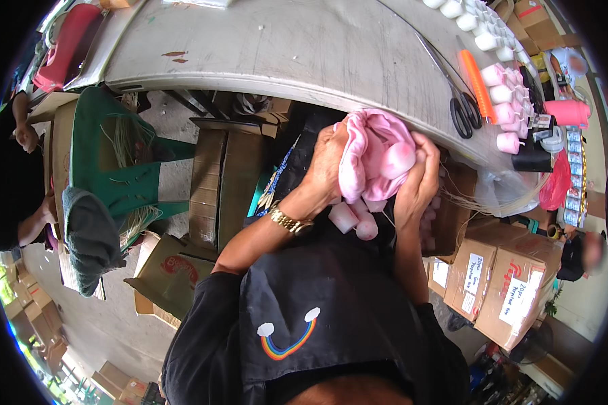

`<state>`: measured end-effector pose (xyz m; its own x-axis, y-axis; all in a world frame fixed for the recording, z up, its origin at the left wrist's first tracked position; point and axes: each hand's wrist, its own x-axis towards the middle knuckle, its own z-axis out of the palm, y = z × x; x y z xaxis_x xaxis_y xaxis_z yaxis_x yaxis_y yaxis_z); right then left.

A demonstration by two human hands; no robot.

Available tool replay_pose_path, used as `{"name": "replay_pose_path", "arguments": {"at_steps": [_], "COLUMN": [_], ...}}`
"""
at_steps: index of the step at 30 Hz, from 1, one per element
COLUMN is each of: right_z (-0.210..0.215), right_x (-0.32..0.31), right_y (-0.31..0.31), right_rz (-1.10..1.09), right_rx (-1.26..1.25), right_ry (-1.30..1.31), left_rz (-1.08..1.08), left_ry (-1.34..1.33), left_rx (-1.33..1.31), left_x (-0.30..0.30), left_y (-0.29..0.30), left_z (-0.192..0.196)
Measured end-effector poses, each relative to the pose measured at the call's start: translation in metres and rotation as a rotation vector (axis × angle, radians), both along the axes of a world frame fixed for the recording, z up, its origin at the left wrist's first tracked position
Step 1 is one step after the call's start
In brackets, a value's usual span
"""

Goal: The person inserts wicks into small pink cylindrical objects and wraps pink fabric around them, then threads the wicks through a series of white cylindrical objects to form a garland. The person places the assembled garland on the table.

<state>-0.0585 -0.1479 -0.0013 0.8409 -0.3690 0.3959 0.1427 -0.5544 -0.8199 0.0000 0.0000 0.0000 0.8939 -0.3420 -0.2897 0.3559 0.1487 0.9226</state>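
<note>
In front of my lap, by the table's near edge, both hands are wrapped round a bunched pink cloth (352, 158). My left hand (324, 162) is closed on its left side, with a gold watch on the wrist. My right hand (420, 177) curls round the other side, fingers against a rounded pink and white candle (397, 160) that sits in the cloth's folds. Just below the cloth, several more pale pink candles (352, 219) rest in a cluster over my lap. Parts of my fingers are hidden by the cloth.
On the grey table (270, 47) lie black-handled scissors (465, 115), an orange cutter (478, 84) and rows of pink candles (510, 101) and white candles (473, 23). Cardboard boxes (496, 277) stand at right. A green chair (108, 148) and another person (13, 169) are at left.
</note>
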Motion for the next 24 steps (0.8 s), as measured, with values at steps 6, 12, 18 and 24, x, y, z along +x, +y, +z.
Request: {"name": "replay_pose_path", "arguments": {"at_steps": [6, 12, 18, 24], "right_z": [-0.011, -0.012, -0.017, -0.036], "right_x": [-0.010, -0.010, -0.006, 0.000], "right_y": [-0.017, -0.029, -0.035, -0.027], "right_rz": [0.011, 0.219, 0.059, 0.024], "right_rx": [-0.079, 0.104, 0.069, -0.571], "right_ry": [0.047, 0.204, 0.203, 0.406], "left_rz": [0.102, 0.004, -0.252, -0.098], "left_ry": [0.496, 0.254, -0.085, -0.368], "left_rx": [-1.003, -0.565, -0.057, 0.483], "left_x": [-0.009, 0.000, 0.021, 0.017], "left_y": [-0.025, -0.027, -0.005, 0.023], "left_z": [-0.037, -0.049, -0.032, -0.025]}}
